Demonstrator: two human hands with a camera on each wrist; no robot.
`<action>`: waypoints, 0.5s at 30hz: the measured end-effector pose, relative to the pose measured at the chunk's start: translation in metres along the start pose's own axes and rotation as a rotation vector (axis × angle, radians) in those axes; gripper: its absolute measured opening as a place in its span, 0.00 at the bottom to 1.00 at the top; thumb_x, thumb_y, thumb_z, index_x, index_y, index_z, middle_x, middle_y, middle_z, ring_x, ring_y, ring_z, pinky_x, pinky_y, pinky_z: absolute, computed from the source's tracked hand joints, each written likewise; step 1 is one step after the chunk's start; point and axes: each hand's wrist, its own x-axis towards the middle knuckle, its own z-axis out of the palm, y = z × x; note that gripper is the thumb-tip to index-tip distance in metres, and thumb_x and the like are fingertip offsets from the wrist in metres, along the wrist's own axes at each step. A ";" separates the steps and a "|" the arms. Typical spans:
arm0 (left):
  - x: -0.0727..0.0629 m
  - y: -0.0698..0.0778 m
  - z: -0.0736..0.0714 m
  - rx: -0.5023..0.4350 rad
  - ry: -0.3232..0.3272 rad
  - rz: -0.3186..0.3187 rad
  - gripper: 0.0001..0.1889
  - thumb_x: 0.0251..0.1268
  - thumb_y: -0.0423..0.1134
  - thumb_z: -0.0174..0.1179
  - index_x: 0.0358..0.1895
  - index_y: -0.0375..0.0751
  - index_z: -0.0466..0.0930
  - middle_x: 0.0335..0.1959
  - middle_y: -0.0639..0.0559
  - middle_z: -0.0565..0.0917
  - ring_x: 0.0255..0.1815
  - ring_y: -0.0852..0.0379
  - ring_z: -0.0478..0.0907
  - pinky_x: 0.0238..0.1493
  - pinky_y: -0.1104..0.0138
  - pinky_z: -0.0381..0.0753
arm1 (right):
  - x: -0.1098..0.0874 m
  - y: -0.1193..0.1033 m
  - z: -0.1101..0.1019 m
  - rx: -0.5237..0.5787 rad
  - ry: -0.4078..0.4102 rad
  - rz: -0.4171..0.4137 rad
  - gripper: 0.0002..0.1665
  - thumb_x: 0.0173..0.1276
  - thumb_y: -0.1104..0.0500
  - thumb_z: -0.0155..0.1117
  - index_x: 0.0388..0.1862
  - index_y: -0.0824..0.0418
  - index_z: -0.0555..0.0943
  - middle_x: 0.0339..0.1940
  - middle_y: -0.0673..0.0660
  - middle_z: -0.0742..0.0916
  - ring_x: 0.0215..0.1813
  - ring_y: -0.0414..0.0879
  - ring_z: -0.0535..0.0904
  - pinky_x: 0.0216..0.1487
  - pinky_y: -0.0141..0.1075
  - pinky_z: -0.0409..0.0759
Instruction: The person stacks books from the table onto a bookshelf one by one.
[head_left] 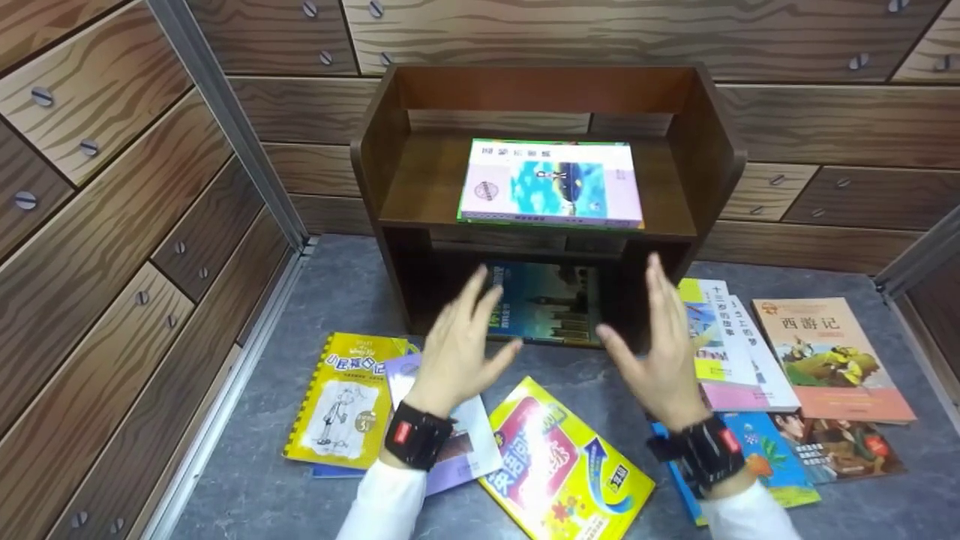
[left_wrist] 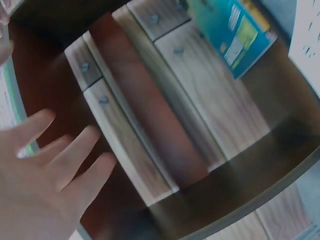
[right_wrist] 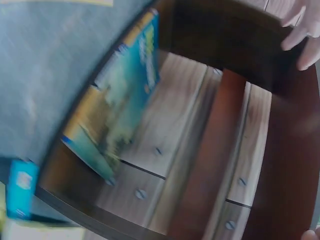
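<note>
My left hand (head_left: 454, 356) and right hand (head_left: 661, 349) are held apart, fingers extended, with nothing in either. Both are before the lower compartment of a dark brown bookshelf (head_left: 390, 180). Inside that compartment is a book with a dark teal cover and a city skyline (head_left: 544, 304); this book (right_wrist: 117, 100) also shows in the right wrist view. On the upper shelf lies a small stack of books, topped by a pink and white one (head_left: 487, 165) with a blue picture. In the left wrist view my left hand (left_wrist: 45, 175) overlaps the compartment.
Left on the grey surface lie a yellow notebook-style book (head_left: 345, 405) and a purple book (head_left: 469, 450). A yellow exercise book (head_left: 562, 465) lies centrally, in front of the shelf. To the right are white books (head_left: 757, 360), a tan book (head_left: 832, 360) and a blue book (head_left: 765, 450). Wood-patterned walls surround the area.
</note>
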 end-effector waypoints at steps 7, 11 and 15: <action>-0.033 0.012 0.027 -0.072 -0.334 -0.180 0.45 0.67 0.60 0.68 0.80 0.42 0.63 0.82 0.41 0.61 0.77 0.41 0.68 0.74 0.45 0.70 | -0.064 -0.006 -0.002 0.043 -0.274 0.352 0.59 0.68 0.54 0.76 0.87 0.55 0.50 0.85 0.57 0.63 0.81 0.56 0.62 0.76 0.65 0.63; -0.052 0.017 0.043 -0.094 -0.437 -0.246 0.45 0.66 0.60 0.68 0.80 0.42 0.63 0.80 0.41 0.64 0.78 0.42 0.65 0.74 0.45 0.69 | -0.093 -0.012 -0.004 -0.018 -0.487 0.561 0.61 0.71 0.40 0.70 0.88 0.53 0.44 0.85 0.63 0.59 0.82 0.65 0.58 0.74 0.70 0.60; -0.071 0.020 0.056 -0.100 -0.511 -0.292 0.47 0.64 0.59 0.70 0.79 0.39 0.64 0.78 0.39 0.68 0.79 0.38 0.62 0.77 0.43 0.63 | -0.111 -0.017 -0.007 -0.073 -0.684 0.729 0.66 0.68 0.30 0.67 0.88 0.58 0.43 0.84 0.70 0.58 0.81 0.72 0.54 0.71 0.73 0.58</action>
